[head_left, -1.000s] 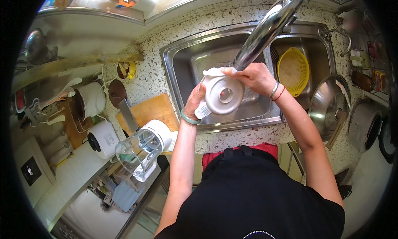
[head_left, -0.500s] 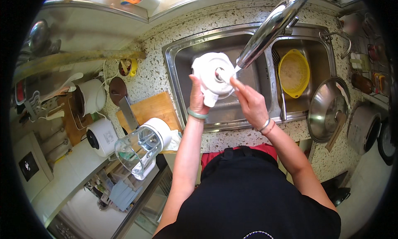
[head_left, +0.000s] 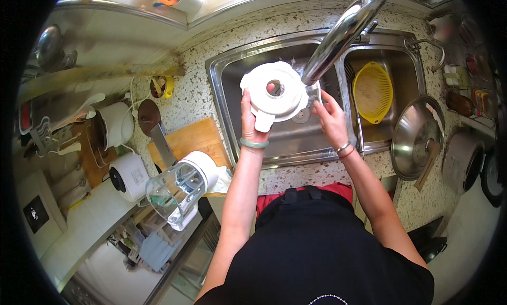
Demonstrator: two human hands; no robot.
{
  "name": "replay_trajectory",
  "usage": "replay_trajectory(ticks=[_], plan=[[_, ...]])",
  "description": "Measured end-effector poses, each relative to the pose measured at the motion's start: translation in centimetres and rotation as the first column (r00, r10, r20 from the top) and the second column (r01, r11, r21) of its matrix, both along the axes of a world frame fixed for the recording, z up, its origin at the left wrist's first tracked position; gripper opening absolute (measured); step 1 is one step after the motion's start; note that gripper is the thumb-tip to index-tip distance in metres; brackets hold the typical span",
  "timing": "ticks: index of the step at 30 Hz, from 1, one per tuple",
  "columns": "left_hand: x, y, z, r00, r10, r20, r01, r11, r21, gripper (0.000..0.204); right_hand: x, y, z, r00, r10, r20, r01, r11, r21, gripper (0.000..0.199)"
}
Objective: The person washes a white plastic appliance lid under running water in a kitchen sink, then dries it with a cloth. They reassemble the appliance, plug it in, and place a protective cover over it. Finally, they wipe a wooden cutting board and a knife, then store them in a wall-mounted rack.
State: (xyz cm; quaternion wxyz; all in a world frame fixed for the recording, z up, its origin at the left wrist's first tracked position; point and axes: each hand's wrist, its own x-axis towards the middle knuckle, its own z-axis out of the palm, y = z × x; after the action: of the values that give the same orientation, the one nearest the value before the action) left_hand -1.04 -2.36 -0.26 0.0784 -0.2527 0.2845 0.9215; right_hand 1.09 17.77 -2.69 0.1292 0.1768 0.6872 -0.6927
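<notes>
Appliance, white with a black front part [head_left: 130, 175], at far left on the counter; its side carries fine print, too small to read. Knife [head_left: 163, 146] laid across the left edge of the wooden cutting board [head_left: 195, 141], presumably parked there to keep the blade out of the way. Clear jug [head_left: 171, 191] with white collar at the board's near corner; whether upright or lying cannot be told. Left hand [head_left: 253, 125] clamped on the white ring-shaped lid [head_left: 289, 103], which is held up over the left sink basin [head_left: 232, 96]: thumb along the left rim, fingers mostly beneath, likely to support it while leaving the upper face uncovered. A fingertip seems to show through the centre hole. No writing legible on the lid. Chrome faucet [head_left: 343, 38] ends just right of the lid. Right hand [head_left: 332, 126], apart from the left, pinches a small clear cup [head_left: 313, 92] beside the lid, apparently fingertips only. Yellow colander [head_left: 390, 96] sits in the right basin, probably to drain there. No brand readable.
</notes>
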Motion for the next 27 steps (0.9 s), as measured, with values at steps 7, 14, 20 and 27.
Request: replay_trajectory(ticks=[7, 14, 20, 27], plan=[[-0.1, -0.5, -3.1, 0.993, -0.117, -0.024, 0.114, 0.99, -0.08, 0.052, -3.2, -1.3, -1.0, 0.946, 0.111, 0.305, 0.144, 0.698, -0.701, 0.029], [0.4, 1.0, -3.0, 0.953, -0.273, 0.134, 0.301, 0.906, -0.296, 0.055, -2.4, -5.2, 0.5, 0.937, 0.326, -0.127, -0.26, 0.891, 0.372, 0.048], [0.9, 0.0, -3.0, 0.977, -0.206, 0.059, 0.214, 0.941, -0.261, 0.052, -1.3, -5.7, 0.0, 0.956, 0.249, -0.158, -0.266, 0.959, -0.101, 0.021], [1.1, -0.5, -2.5, 0.983, -0.149, 0.11, 0.159, 0.984, -0.085, 0.053, -3.7, -2.8, -0.5, 0.96, 0.199, -0.195, -0.114, 0.919, 0.377, 0.019]])
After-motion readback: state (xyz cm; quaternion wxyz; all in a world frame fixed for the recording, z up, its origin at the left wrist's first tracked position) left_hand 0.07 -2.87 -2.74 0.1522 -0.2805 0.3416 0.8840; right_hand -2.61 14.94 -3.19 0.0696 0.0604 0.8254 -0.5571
